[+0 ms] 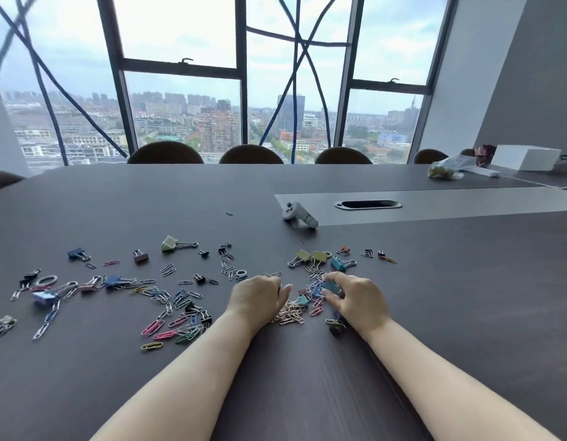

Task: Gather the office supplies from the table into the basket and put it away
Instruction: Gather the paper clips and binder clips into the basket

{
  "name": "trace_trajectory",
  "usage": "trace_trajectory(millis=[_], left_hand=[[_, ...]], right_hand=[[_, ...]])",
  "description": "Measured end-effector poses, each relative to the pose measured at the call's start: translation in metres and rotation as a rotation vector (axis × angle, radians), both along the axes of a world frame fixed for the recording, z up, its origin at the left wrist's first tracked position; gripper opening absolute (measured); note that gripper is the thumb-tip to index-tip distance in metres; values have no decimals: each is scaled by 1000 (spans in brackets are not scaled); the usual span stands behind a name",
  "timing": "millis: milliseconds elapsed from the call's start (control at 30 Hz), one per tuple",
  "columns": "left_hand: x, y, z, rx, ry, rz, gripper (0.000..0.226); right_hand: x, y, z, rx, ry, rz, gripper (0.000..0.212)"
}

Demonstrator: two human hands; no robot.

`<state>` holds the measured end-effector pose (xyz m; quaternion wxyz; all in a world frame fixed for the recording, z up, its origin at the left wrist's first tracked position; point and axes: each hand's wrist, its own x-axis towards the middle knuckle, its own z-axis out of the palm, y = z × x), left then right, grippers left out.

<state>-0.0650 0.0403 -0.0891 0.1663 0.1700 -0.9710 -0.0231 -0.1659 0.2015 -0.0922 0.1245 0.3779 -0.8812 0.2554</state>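
The dark worktop point(116, 377) fills the lower frame, with paper clips point(155, 326) and binder clips point(177, 243) strewn across its middle and left (many colours, loosely tangled). At centre the left hand point(256, 297) lies knuckles-up beside the right hand point(355, 300), and a white controller point(299, 214) lies above them. The left fingers curl at a heap of rose-gold paper clips point(288, 313), though I cannot tell whether they hold any. The right fingers are curled round a teal binder clip point(330, 286).

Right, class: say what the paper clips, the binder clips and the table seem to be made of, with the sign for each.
The paper clips: thin bent wire, probably metal under a coloured coating; pink, blue, green loops.
The binder clips: likely painted sheet metal, with bare silvery wire handles.
The table: dark matt wood-look top, possibly laminate; faint grain lines.
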Motion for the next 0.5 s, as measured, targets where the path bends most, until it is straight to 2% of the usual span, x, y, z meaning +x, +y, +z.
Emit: trace_trajectory(millis=[67, 233, 400, 500], left_hand=[[7, -5, 12, -23, 50, 9, 41], [54, -32, 47, 1, 259, 61, 38], [149, -86, 71, 81, 507, 134, 40], [215, -121, 88, 40, 588, 215, 43]], right_hand=[[6, -2, 6, -33, -46, 4, 31], [47, -39, 32, -331, -223, 103, 23], [111, -107, 55, -457, -302, 278, 19], [158, -155, 67, -499, -350, 354, 17]])
